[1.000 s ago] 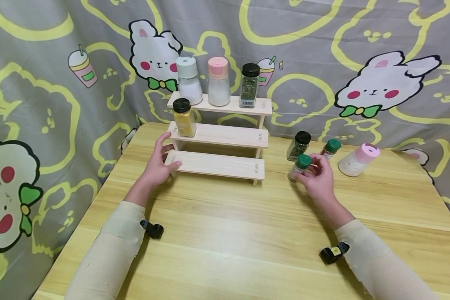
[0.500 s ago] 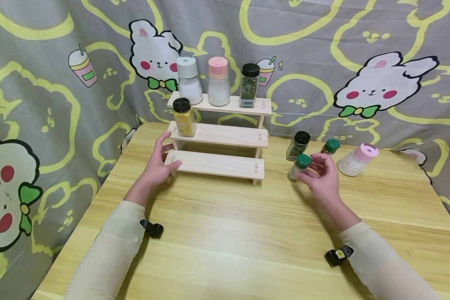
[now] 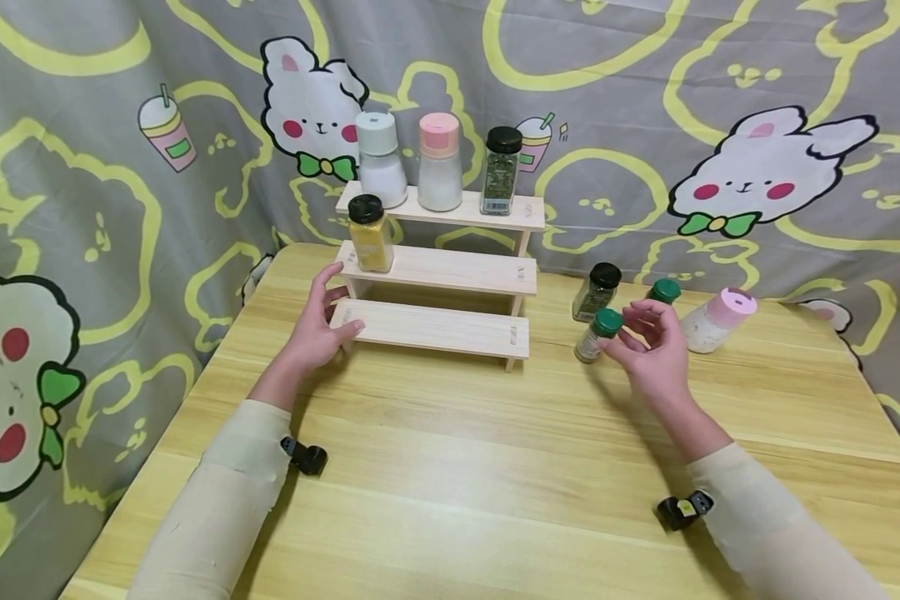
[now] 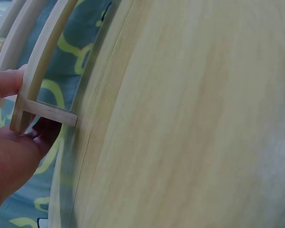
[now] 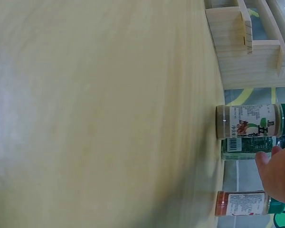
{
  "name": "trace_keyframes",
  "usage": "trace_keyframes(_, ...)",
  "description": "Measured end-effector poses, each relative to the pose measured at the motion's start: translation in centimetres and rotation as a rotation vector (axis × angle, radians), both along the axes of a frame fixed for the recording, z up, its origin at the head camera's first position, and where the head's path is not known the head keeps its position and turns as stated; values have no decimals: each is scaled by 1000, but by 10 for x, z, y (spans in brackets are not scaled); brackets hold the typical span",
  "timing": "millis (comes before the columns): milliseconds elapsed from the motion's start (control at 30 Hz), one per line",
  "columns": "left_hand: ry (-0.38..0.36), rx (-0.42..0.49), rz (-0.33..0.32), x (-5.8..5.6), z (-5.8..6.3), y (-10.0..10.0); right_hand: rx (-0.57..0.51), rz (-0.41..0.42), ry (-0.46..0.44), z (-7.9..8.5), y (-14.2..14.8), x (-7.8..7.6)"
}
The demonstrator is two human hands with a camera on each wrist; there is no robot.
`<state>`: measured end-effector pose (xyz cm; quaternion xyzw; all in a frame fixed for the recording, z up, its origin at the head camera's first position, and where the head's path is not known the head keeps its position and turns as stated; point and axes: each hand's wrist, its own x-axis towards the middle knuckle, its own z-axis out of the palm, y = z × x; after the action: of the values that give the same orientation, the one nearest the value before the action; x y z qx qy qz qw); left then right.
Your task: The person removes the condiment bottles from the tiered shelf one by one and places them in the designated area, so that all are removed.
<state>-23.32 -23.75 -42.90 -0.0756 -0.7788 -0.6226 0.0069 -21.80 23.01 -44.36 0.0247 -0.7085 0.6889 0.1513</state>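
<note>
My left hand (image 3: 313, 329) grips the left end of a three-step wooden rack (image 3: 435, 329), thumb on the lowest step's top and fingers round its side. The left wrist view shows the thumb and fingers on either side of the step's end (image 4: 35, 66). My right hand (image 3: 656, 350), fingers loosely bent and spread, is beside a small green-capped spice jar (image 3: 597, 337) standing on the table. In the right wrist view, that jar's label (image 5: 251, 121) faces the camera, and a gap shows between thumb and jar. Behind it stands a black-capped herb jar (image 3: 596, 293).
A second green-capped jar (image 3: 663, 291) and a pink-capped shaker (image 3: 720, 321) stand right of the hand, partly hidden by it. The top step holds a white-capped shaker (image 3: 381, 162), a pink-capped shaker (image 3: 440, 167) and a herb jar (image 3: 501, 171); a yellow spice jar (image 3: 371, 237) stands on the middle step.
My right hand has drawn slightly right, away from the front green-capped jar its fingers were at, and now overlaps the pink-capped shaker. The left hand and rack have stayed put.
</note>
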Motion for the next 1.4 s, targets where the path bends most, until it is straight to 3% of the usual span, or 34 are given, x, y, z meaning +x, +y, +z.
trace_keyframes(300, 11, 7, -10, -1, -2, -2, -65, -2, 76, 12, -4, -2)
trace_keyframes(600, 22, -5, 7, -13, -25, -10, -101, 16, 151, 26, -13, -5)
trace_keyframes(1400, 21, -12, 11, -13, -26, -9, -80, 105, 184, 57, -88, -25)
